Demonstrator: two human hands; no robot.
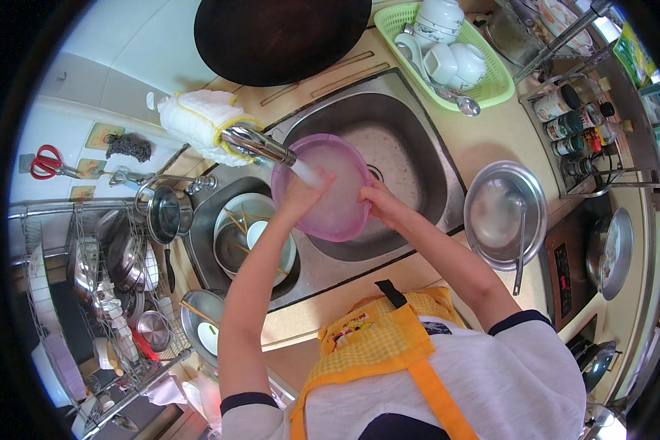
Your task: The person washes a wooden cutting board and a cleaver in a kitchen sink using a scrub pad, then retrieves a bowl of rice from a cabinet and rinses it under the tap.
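A pink plastic basin (316,228) with cloudy water in it is held over the steel double sink (443,165), near the divider. My right hand (382,202) grips the basin's right rim, thumb on the inside. My left hand (307,191) reaches over the basin's left side, under the stream from the chrome faucet (261,146). Its fingers are partly lost in water and glare, so their grip is unclear. In the left sink bowl sits a pale tub (291,258) with a dark pot (231,247), a white bowl (257,234) and chopsticks (236,221).
A green basket (495,94) with white bowls and spoons stands behind the sink. To the right are a steel basin (539,220) with a ladle (520,242), a spice rack (583,190) and a cooktop (564,275). Wire dish racks (126,379) fill the left; a wok (280,38) leans behind.
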